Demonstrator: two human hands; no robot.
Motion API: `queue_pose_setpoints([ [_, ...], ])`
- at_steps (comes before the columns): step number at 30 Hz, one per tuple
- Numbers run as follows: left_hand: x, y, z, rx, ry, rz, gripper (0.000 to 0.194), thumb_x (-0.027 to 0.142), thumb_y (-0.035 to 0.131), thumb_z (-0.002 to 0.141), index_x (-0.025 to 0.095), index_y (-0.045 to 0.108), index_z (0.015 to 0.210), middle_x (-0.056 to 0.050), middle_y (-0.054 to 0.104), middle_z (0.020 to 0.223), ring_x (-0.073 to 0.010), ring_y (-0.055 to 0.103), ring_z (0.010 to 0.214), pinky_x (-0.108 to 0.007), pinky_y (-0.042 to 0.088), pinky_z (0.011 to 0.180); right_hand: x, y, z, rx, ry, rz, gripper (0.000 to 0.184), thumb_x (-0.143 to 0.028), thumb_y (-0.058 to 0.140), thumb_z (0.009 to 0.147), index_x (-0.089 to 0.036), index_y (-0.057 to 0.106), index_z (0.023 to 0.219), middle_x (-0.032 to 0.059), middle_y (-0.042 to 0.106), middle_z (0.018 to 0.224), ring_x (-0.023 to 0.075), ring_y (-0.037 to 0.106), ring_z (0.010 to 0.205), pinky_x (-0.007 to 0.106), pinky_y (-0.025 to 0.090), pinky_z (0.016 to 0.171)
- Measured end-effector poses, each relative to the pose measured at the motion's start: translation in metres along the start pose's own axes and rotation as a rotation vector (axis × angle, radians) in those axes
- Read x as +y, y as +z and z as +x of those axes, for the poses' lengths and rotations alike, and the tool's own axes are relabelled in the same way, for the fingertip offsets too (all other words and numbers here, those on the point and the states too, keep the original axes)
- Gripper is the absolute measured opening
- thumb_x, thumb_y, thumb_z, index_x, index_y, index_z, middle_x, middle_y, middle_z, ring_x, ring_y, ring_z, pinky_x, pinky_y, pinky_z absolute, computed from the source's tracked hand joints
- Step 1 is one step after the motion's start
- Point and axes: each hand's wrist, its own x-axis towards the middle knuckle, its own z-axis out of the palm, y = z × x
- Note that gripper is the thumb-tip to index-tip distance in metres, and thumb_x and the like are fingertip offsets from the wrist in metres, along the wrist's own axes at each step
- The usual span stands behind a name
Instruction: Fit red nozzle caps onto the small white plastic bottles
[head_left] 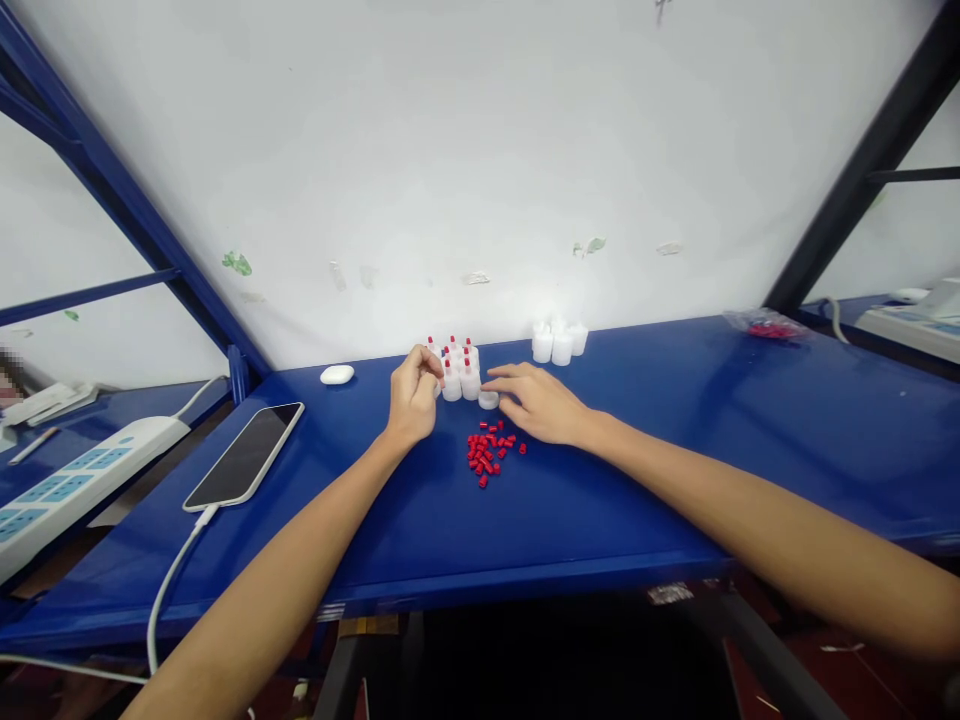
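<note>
Small white bottles with red tips (470,384) stand upright in a tight cluster near the wall. My left hand (412,396) is at the cluster's left side, its fingers curled in a pinch. A bit of white bottle shows by its fingertips, mostly hidden by the hand. My right hand (541,403) reaches in from the right with fingers stretched and apart, holding nothing. Its fingertips are at a round white piece (488,400) beside the cluster; whether they touch it I cannot tell. Just in front lies a loose pile of small red caps (482,452).
More white bottles (552,343), without red tips, stand by the wall at right. On the blue table (600,520) lie a white oval case (337,375) and a phone (246,455) with a cable. A clear bag with red pieces (769,325) lies far right. A power strip (82,480) is at left.
</note>
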Motion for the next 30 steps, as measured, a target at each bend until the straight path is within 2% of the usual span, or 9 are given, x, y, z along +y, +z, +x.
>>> queue_pose_setpoints([
  [3,0.003,0.006,0.0,-0.102,0.034,0.038,0.017,0.023,0.051,0.083,0.018,0.057,0.098,-0.003,0.064,0.089,-0.0151,0.059,0.076,-0.026,0.048,0.066,0.015,-0.011,0.001,0.142,0.163,-0.136,0.039,-0.017,0.044,0.092,-0.019,0.068,0.124,0.0133,0.061,0.135,0.0309,0.055,0.118,0.047,0.044,0.1],
  [6,0.008,0.011,0.0,-0.134,0.087,0.111,0.025,0.033,0.057,0.091,0.017,0.064,0.108,-0.007,0.07,0.103,-0.0185,0.064,0.093,-0.03,0.05,0.083,0.037,-0.022,-0.001,0.245,0.391,-0.311,0.047,-0.024,0.05,0.09,-0.016,0.057,0.136,0.0205,0.051,0.138,0.0372,0.051,0.119,0.051,0.044,0.095],
  [9,0.013,0.012,-0.001,-0.146,0.095,0.177,0.03,0.041,0.052,0.097,0.018,0.069,0.101,-0.007,0.073,0.103,-0.0197,0.065,0.097,-0.032,0.049,0.09,0.055,-0.026,-0.007,0.211,0.527,-0.369,0.051,-0.028,0.052,0.089,-0.013,0.052,0.137,0.0232,0.051,0.131,0.0375,0.052,0.112,0.049,0.046,0.089],
  [12,0.015,0.01,-0.002,-0.203,0.091,0.229,0.036,0.043,0.044,0.1,0.018,0.068,0.094,-0.006,0.073,0.096,-0.0194,0.066,0.092,-0.031,0.048,0.088,0.062,-0.023,-0.009,0.125,0.58,-0.336,0.044,-0.031,0.052,0.089,-0.014,0.055,0.129,0.0203,0.055,0.122,0.0344,0.055,0.107,0.044,0.048,0.084],
  [18,0.015,0.007,-0.004,-0.248,0.096,0.299,0.037,0.038,0.039,0.1,0.018,0.062,0.079,-0.001,0.07,0.07,-0.0163,0.065,0.066,-0.034,0.046,0.089,0.061,-0.02,-0.006,0.125,0.602,-0.305,0.043,-0.034,0.053,0.088,-0.019,0.054,0.128,0.0171,0.053,0.127,0.029,0.062,0.094,0.038,0.048,0.072],
  [24,0.011,0.005,-0.005,-0.252,0.078,0.308,0.033,0.036,0.042,0.099,0.018,0.059,0.077,0.001,0.066,0.064,-0.0152,0.063,0.06,-0.028,0.045,0.069,0.063,-0.017,-0.006,0.09,0.549,-0.247,0.042,-0.03,0.055,0.086,-0.021,0.053,0.126,0.0135,0.05,0.124,0.021,0.061,0.078,0.035,0.045,0.064],
  [27,0.011,0.003,-0.005,-0.241,0.082,0.346,0.03,0.034,0.043,0.097,0.018,0.063,0.082,0.002,0.06,0.059,-0.015,0.057,0.058,-0.028,0.042,0.065,0.061,-0.012,-0.008,0.084,0.479,-0.184,0.044,-0.027,0.059,0.082,-0.022,0.052,0.125,0.0115,0.049,0.121,0.0172,0.058,0.07,0.035,0.048,0.065],
  [30,0.012,0.003,-0.005,-0.25,0.065,0.338,0.028,0.032,0.041,0.097,0.017,0.065,0.099,0.003,0.055,0.059,-0.0151,0.053,0.058,-0.028,0.041,0.064,0.052,-0.008,-0.008,0.117,0.363,-0.056,0.042,-0.022,0.061,0.081,-0.022,0.054,0.122,0.0103,0.05,0.119,0.0164,0.058,0.071,0.036,0.053,0.071],
])
